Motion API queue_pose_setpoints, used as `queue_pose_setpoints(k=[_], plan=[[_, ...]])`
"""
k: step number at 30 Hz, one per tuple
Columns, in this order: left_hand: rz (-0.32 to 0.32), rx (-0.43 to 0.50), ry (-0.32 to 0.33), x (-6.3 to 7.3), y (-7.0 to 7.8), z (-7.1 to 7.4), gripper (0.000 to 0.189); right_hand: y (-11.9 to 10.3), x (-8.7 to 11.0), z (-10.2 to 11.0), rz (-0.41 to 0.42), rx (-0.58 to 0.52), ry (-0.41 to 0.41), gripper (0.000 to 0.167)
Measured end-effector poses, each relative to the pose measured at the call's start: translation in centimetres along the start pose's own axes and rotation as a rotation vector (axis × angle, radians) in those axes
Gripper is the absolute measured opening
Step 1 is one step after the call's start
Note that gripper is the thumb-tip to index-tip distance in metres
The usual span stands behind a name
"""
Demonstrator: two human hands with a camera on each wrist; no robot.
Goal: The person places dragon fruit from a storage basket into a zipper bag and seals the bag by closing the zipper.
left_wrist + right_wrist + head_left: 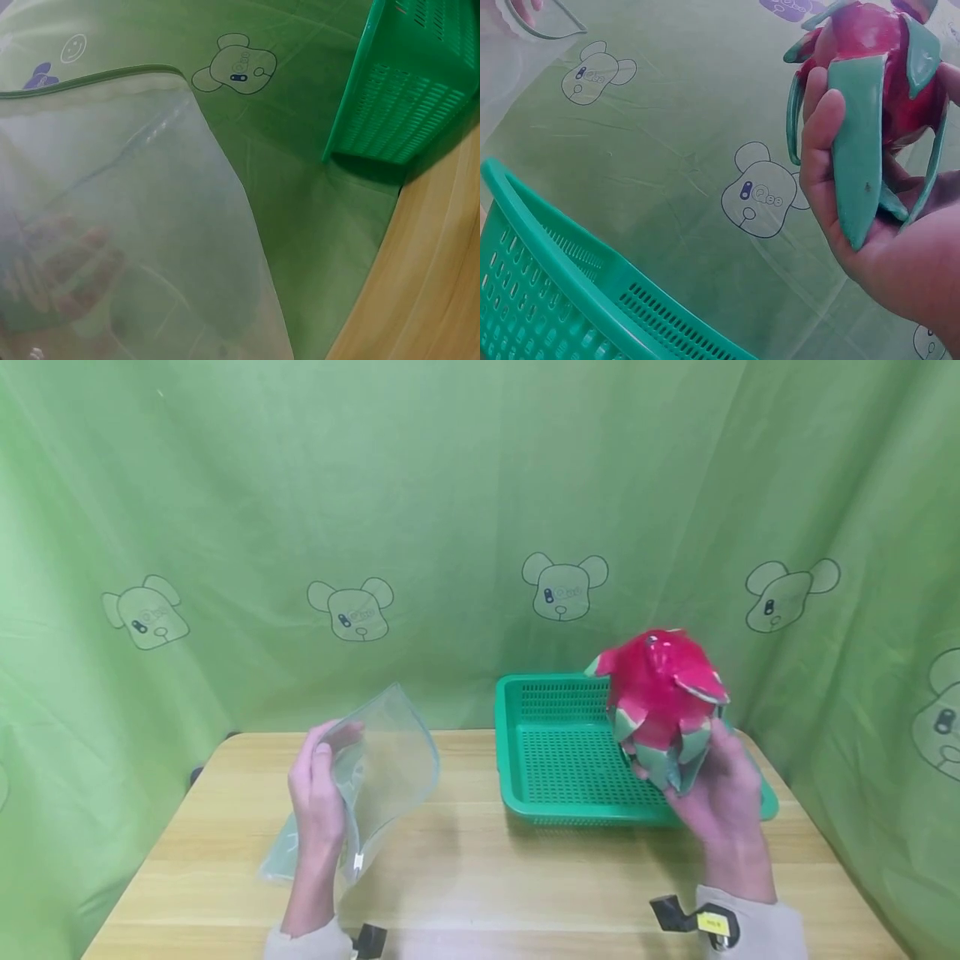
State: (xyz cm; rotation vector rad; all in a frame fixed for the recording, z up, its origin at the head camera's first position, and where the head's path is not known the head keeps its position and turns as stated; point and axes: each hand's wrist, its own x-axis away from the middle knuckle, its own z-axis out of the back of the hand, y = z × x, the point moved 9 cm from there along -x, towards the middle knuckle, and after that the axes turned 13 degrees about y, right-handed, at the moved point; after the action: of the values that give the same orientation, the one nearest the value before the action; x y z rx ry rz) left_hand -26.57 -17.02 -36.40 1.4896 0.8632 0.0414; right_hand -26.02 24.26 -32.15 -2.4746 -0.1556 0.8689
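Observation:
My right hand (722,785) grips a red dragon fruit (660,681) with green scales, raised over the right part of a green plastic basket (570,764). In the right wrist view the fingers curl round the dragon fruit (885,90) from below. On the left, my left hand (318,789) holds a clear zip bag (397,760) by its side, thumb outside and fingers within the mouth. The bag's mouth gapes towards the right, and a white slider sits at its lower corner. Through the cloudy plastic of the bag (150,202), fingers show blurred in the left wrist view.
Another clear bag (281,856) lies flat on the wooden table (480,893) beneath the left hand. The slotted basket stands at the table's back right. A green curtain (450,510) with bear-head prints hangs right behind the table and along both sides.

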Motion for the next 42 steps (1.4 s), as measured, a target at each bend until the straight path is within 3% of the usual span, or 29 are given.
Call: queue_pose_setpoints(k=[7, 9, 13, 19, 23, 29, 42], plan=[[-0.035, -0.057, 0.007, 0.1, 0.6, 0.1, 0.037, 0.1, 0.4, 0.8, 0.008, 0.173, 0.099, 0.050], [-0.050, -0.079, 0.012, 0.2, 0.7, 0.1, 0.036, 0.2, 0.5, 0.9, 0.005, 0.216, 0.124, 0.062], [-0.069, -0.118, 0.015, 0.3, 0.9, 0.0, 0.036, 0.2, 0.4, 0.6, 0.019, 0.246, 0.112, 0.063], [-0.075, -0.149, 0.007, 0.5, 0.7, -0.1, 0.036, 0.4, 0.6, 0.2, -0.020, 0.155, 0.075, 0.058], [-0.067, -0.171, 0.004, 0.5, 0.4, -0.1, 0.036, 0.7, 0.8, 0.5, -0.030, 0.261, 0.086, 0.055], [-0.044, -0.188, -0.002, 0.5, 0.1, -0.2, 0.036, 1.0, 0.5, 0.3, 0.048, 0.433, 0.049, 0.048], [-0.081, -0.231, -0.005, 0.8, 0.1, -0.5, 0.036, 1.1, 0.6, 2.0, 0.063, 0.552, 0.339, 0.045]])
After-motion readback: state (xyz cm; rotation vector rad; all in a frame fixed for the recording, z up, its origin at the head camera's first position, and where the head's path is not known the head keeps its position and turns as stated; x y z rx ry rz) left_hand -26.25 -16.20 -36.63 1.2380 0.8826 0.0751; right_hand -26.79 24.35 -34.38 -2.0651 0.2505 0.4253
